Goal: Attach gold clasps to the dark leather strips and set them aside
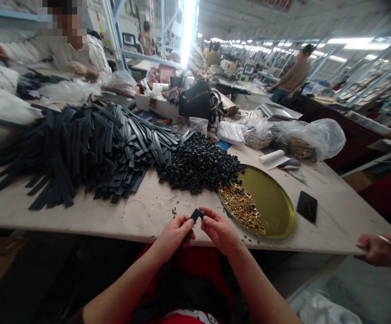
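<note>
Between the fingers of my left hand (181,230) is a black strap (195,215), its end pointing up and to the right. My right hand (216,226) pinches a small black loop (202,214) right beside that end; whether the strap passes through it I cannot tell. Both hands are just over the table's front edge. Beyond them lies a heap of small black loops (198,164). A large pile of black straps (90,148) spreads to the left. Gold metal buckles (240,204) lie in the left part of a round gold tray (281,202).
A phone (307,207) lies right of the tray. Clear plastic bags (323,137) and a black bag (198,101) line the table's (141,220) back. Another person's hand (377,249) is at the right front corner. A person in white (90,54) works across the table.
</note>
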Available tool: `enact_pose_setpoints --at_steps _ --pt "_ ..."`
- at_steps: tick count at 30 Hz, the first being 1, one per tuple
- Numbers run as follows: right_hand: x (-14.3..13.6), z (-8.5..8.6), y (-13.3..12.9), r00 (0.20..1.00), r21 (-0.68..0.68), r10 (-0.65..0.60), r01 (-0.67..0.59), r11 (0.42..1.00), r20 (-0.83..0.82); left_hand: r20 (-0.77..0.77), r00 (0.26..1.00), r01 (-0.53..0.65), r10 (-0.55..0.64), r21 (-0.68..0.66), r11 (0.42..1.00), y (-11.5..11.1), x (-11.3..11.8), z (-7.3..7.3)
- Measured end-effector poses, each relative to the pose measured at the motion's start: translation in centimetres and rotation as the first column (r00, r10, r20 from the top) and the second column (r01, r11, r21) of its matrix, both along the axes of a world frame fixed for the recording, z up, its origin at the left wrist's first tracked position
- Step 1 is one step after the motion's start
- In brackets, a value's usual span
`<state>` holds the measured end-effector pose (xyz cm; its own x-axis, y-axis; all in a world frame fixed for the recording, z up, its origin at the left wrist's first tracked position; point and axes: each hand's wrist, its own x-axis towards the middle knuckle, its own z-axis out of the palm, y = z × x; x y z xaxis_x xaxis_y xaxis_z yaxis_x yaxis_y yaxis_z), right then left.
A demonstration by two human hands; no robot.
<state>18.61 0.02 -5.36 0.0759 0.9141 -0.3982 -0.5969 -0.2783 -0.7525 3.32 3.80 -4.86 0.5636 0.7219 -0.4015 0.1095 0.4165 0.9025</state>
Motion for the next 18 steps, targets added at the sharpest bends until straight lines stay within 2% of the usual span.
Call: enact_pose_setpoints --at_steps 3,6,9,12,15,18 --pt "-0.2 -0.3 0.3 0.999 0.002 -0.041 0.041 0.999 -0.013 -0.146 0.988 -0.005 0.042 0.248 0.969 0.4 0.1 -0.3" --pt "-0.2 -0.7 0.4 0.997 -0.003 -0.061 0.062 0.998 0.055 -0.262 0.965 0.075 0.028 0.374 0.925 0.5 0.0 -0.1" --pt "-0.1 -0.8 0.3 0.970 0.045 -0.027 0.017 0.999 0.243 -0.354 0.934 0.195 -0.040 0.416 0.888 0.8 -0.3 0.5" --pt "-0.3 -0.8 -0.1 0.905 0.102 0.052 -0.104 0.989 0.423 -0.407 0.905 0.307 -0.122 0.428 0.850 1.1 -0.5 1.1" --pt "-0.8 -1.2 0.1 0.890 0.119 0.113 -0.183 0.976 0.442 -0.412 0.898 0.342 -0.152 0.437 0.832 1.2 -0.5 0.8" --pt "-0.9 -2.1 0.9 0.918 0.156 0.107 -0.178 0.972 0.382 -0.390 0.904 0.332 -0.174 0.386 0.860 1.5 -0.4 -0.1"
